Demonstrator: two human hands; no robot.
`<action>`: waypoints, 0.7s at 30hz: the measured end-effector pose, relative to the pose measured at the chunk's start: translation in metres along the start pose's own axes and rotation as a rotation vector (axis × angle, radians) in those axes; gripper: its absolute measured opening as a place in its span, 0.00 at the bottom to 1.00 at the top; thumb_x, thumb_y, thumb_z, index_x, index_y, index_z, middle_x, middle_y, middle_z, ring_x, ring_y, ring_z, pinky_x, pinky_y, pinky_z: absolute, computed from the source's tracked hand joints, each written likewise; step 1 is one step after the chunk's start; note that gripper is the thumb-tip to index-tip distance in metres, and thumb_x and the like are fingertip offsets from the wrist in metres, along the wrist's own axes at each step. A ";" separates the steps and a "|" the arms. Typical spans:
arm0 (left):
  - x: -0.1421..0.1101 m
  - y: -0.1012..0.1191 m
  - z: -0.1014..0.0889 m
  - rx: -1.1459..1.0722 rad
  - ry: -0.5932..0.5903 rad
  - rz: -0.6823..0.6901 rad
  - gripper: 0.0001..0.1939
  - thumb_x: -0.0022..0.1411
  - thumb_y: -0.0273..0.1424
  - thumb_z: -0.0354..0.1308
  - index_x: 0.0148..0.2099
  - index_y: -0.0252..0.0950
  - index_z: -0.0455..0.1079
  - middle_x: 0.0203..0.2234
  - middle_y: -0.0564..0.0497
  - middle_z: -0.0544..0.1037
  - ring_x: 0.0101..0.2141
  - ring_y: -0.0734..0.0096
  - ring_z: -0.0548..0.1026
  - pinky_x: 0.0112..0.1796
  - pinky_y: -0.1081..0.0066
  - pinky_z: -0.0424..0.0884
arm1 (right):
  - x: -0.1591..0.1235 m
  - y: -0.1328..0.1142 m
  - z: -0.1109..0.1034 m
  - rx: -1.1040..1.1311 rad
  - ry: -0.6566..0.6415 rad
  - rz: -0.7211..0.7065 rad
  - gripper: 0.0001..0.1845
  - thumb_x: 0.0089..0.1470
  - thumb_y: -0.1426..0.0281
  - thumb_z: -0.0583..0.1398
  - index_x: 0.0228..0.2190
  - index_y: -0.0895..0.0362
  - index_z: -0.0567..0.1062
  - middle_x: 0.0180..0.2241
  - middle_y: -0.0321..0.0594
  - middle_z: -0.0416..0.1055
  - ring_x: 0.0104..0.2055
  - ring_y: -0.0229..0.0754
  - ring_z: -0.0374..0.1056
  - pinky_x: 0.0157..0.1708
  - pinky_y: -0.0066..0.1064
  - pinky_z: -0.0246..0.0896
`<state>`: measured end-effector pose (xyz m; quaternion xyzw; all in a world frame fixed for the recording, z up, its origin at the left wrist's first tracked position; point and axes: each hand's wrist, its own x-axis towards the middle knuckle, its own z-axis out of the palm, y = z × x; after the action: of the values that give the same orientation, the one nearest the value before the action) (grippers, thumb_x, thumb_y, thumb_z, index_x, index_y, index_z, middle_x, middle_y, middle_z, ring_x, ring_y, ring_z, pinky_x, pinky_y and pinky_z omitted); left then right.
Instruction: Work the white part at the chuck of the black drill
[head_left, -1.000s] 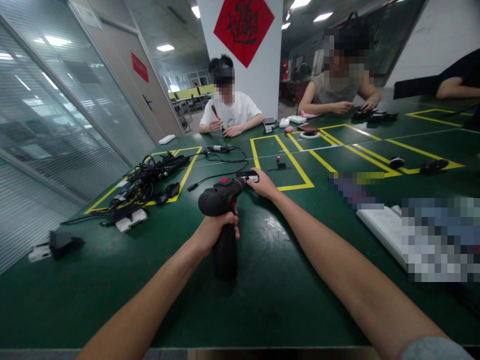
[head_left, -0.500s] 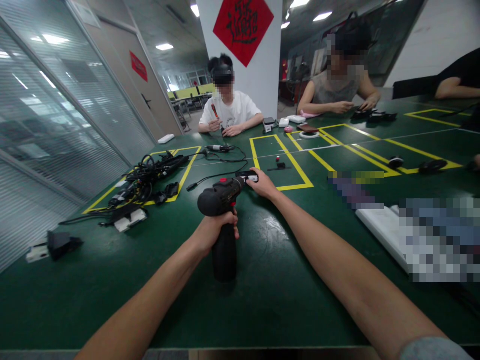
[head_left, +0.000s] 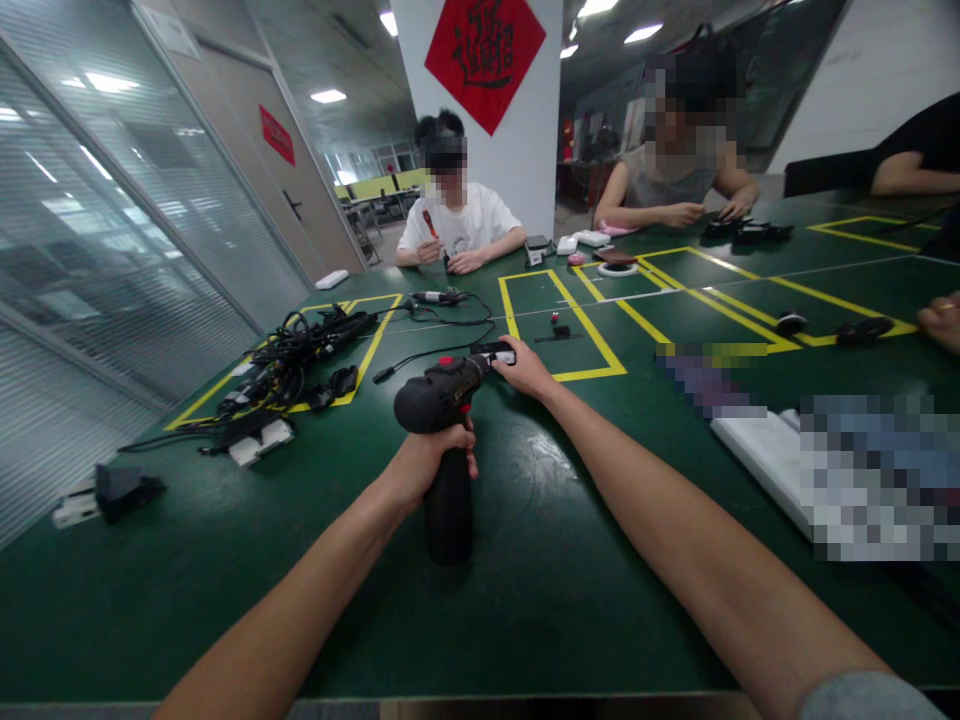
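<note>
Black drill (head_left: 442,400) in left hand (head_left: 431,465), near table edge (head_left: 487,692).

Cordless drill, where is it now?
In the head view, the black cordless drill is centre-frame on the green workbench, its handle in the left hand, its nose under the right hand.

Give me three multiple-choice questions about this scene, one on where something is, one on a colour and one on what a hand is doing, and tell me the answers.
1. Where is the tangle of black cables?
A. On the green table, mostly within a yellow taped outline
B. On the floor
C. Hanging from the ceiling

2. What colour is the diamond sign on the white pillar?
A. Blue
B. Red
C. Green

3. What is the left hand doing?
A. Lying flat on the table
B. Holding a cable
C. Gripping the cordless drill

Answers:
1. A, the cables lie on the tabletop.
2. B, the sign shows red behind black characters.
3. C, the fingers wrap the drill's black handle.
</note>
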<state>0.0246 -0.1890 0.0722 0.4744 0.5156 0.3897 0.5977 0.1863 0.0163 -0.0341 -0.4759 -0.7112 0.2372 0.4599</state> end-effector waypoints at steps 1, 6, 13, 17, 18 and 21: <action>0.000 0.000 0.000 0.000 -0.001 0.004 0.10 0.47 0.29 0.59 0.35 0.33 0.66 0.21 0.54 0.71 0.19 0.73 0.72 0.24 0.73 0.65 | 0.000 0.000 0.000 -0.003 0.001 -0.002 0.28 0.52 0.69 0.62 0.55 0.61 0.69 0.54 0.52 0.68 0.56 0.50 0.66 0.59 0.42 0.57; -0.001 0.000 0.000 0.009 -0.010 0.007 0.09 0.47 0.28 0.58 0.34 0.33 0.65 0.20 0.55 0.70 0.19 0.73 0.72 0.24 0.74 0.65 | 0.000 0.001 0.001 -0.003 0.005 -0.005 0.28 0.52 0.70 0.62 0.55 0.61 0.68 0.54 0.52 0.68 0.56 0.51 0.66 0.58 0.42 0.58; 0.000 -0.001 -0.001 0.002 -0.006 0.017 0.10 0.48 0.28 0.59 0.35 0.33 0.65 0.22 0.55 0.71 0.19 0.73 0.72 0.24 0.73 0.66 | 0.000 0.001 0.001 -0.010 0.003 -0.006 0.29 0.52 0.69 0.62 0.55 0.63 0.68 0.53 0.53 0.68 0.54 0.50 0.67 0.57 0.41 0.60; 0.001 -0.001 0.000 0.006 -0.011 0.023 0.10 0.47 0.28 0.58 0.35 0.34 0.65 0.21 0.55 0.70 0.19 0.73 0.72 0.24 0.73 0.66 | 0.000 0.002 0.001 0.003 0.000 -0.005 0.29 0.52 0.69 0.62 0.55 0.63 0.68 0.52 0.53 0.69 0.53 0.50 0.68 0.56 0.42 0.60; 0.001 -0.001 0.000 0.007 -0.011 0.023 0.10 0.47 0.28 0.58 0.35 0.34 0.64 0.21 0.55 0.70 0.19 0.73 0.72 0.24 0.73 0.66 | 0.000 0.003 0.002 0.007 0.000 -0.004 0.29 0.52 0.69 0.62 0.55 0.62 0.68 0.52 0.53 0.69 0.52 0.50 0.68 0.56 0.42 0.61; 0.000 0.000 0.000 0.003 -0.014 0.021 0.10 0.48 0.28 0.58 0.35 0.34 0.64 0.21 0.55 0.70 0.19 0.73 0.72 0.24 0.73 0.66 | 0.000 0.005 0.003 0.009 0.005 -0.008 0.28 0.51 0.69 0.62 0.54 0.60 0.69 0.52 0.51 0.69 0.52 0.50 0.68 0.55 0.42 0.61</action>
<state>0.0250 -0.1892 0.0725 0.4833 0.5070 0.3922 0.5964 0.1861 0.0188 -0.0387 -0.4714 -0.7108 0.2376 0.4648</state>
